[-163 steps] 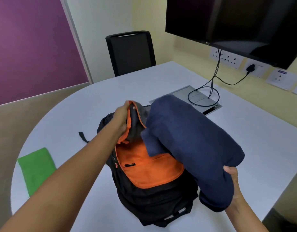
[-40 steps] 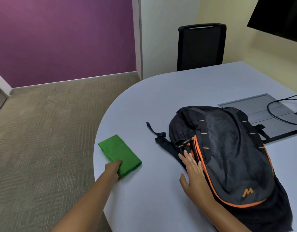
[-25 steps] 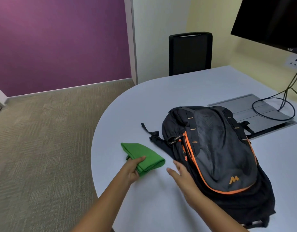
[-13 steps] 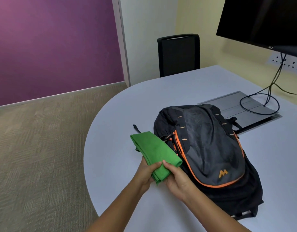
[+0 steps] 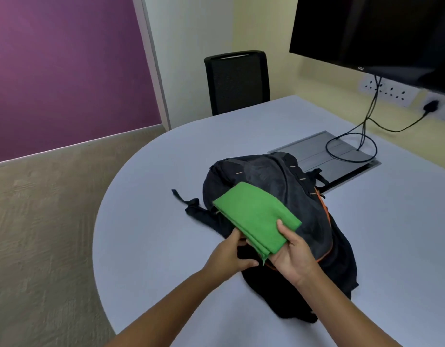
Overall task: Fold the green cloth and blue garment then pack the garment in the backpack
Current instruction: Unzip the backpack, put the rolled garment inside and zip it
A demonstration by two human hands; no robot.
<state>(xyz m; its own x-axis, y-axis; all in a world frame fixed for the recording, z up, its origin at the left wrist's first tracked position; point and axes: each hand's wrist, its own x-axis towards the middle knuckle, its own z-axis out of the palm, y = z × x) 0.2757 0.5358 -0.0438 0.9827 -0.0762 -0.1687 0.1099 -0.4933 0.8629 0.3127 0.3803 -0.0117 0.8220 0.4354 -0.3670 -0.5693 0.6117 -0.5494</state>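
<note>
Holding the folded green cloth [image 5: 256, 217] above the backpack [image 5: 319, 221], both hands grip its near end: the left hand [image 5: 231, 256] pinches the layered corner from below and the side, and the right hand [image 5: 293, 256] cups it from beneath with the thumb pressed on top. The cloth is off the desk [image 5: 146, 231], its far end reaching over the upper part of the black-and-orange bag, which lies flat in the middle of the desk, nearer the rounded left edge than the grey cable panel [image 5: 324, 156] at the far right. The blue garment is not visible; it is probably inside the bag, though the pictures cannot confirm that. The main risk seems to be the fold itself: only one end is held, so the stacked layers could slide apart or droop open if either grip loosens. Set on the bag's soft, domed surface, the cloth could slip toward the desk or unfold. The loose strap [image 5: 189, 202] trailing off the bag's left side could also catch a wrist.
</note>
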